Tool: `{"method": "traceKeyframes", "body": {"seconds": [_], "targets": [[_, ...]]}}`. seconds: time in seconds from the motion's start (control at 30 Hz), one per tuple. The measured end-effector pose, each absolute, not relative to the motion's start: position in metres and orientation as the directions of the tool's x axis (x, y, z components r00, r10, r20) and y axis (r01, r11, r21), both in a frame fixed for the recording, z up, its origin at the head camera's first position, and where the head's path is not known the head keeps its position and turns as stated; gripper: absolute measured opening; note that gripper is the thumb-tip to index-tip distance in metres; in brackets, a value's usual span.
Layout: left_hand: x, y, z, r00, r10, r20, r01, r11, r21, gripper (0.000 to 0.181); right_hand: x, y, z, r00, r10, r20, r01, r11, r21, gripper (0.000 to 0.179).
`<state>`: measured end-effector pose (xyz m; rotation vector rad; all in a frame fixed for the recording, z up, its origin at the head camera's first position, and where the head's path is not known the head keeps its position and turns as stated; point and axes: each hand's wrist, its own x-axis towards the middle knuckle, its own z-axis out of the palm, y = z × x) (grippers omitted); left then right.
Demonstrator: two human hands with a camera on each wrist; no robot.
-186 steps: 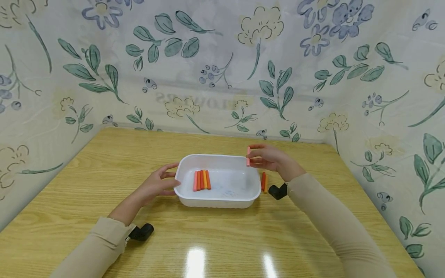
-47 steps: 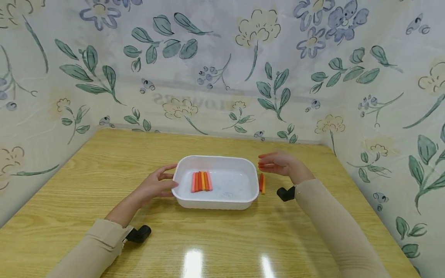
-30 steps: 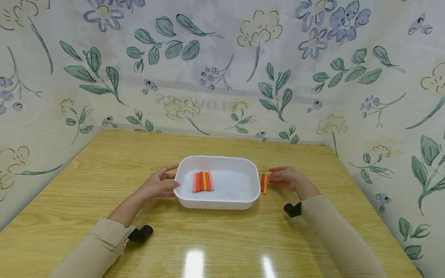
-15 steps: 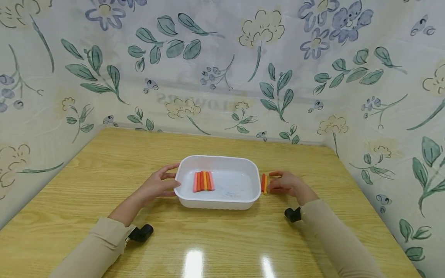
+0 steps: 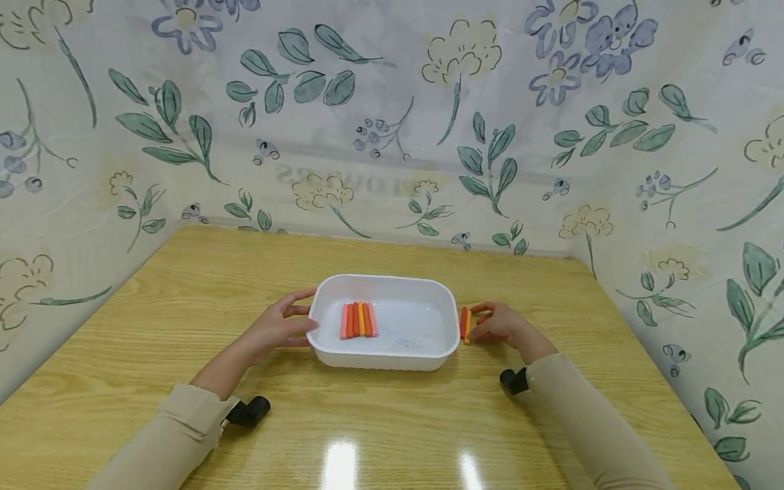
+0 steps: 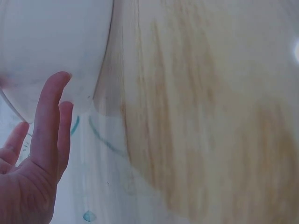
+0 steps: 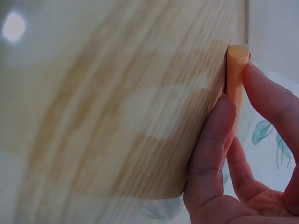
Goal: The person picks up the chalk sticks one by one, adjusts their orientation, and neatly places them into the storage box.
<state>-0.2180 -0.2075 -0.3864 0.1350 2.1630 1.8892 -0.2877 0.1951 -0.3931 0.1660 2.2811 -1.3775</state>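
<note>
A white tray (image 5: 380, 361) stands on the table in the head view. My left hand (image 5: 278, 323) rests against its left end, one digit over the rim and the other fingers spread. In the left wrist view those fingers (image 6: 46, 116) look straight beside the tray (image 6: 56, 32). Several pink, red and orange crayons (image 5: 358, 320) lie side by side in the tray's left half. Outside its right end are a red crayon (image 5: 463, 322) and a yellow-orange crayon (image 7: 236, 88). My right hand (image 5: 499, 323) pinches the yellow-orange one between thumb and fingers, low at the table.
The wood-grain table (image 5: 245, 265) extends around the tray, with light glare at its front. A white floral cloth (image 5: 392, 122) hangs behind and along the sides. Black wrist pieces stick out below both cuffs, one (image 5: 250, 412) on the left and another (image 5: 513, 381) on the right.
The pink crayon that my right hand held now lies at the row's right end in the tray. My right hand has come down and closed its fingers on the yellow-orange crayon.
</note>
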Motion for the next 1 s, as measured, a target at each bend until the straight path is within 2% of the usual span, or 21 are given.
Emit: {"method": "traceKeyframes", "body": {"seconds": [0.17,0.37,0.6,1.0], "targets": [[-0.217,-0.207,-0.386,-0.961,0.24,-0.139,-0.106,0.144,0.984,0.072,-0.288,0.196,-0.395,-0.893,-0.177,-0.413,0.311,0.418,-0.853,0.066],[-0.217,-0.207,-0.386,-0.961,0.243,-0.131,-0.098,0.143,0.985,0.073,-0.288,0.196,-0.395,-0.901,-0.195,-0.388,0.319,0.309,-0.896,0.059],[-0.217,-0.207,-0.387,-0.961,0.244,-0.131,-0.098,0.144,0.985,0.074,-0.289,0.193,-0.392,-0.889,-0.15,-0.433,0.389,0.253,-0.886,0.057],[-0.217,-0.207,-0.387,-0.961,0.246,-0.125,-0.092,0.141,0.986,0.074,-0.292,0.185,-0.368,-0.888,-0.136,-0.439,0.419,0.15,-0.895,0.058]]}}
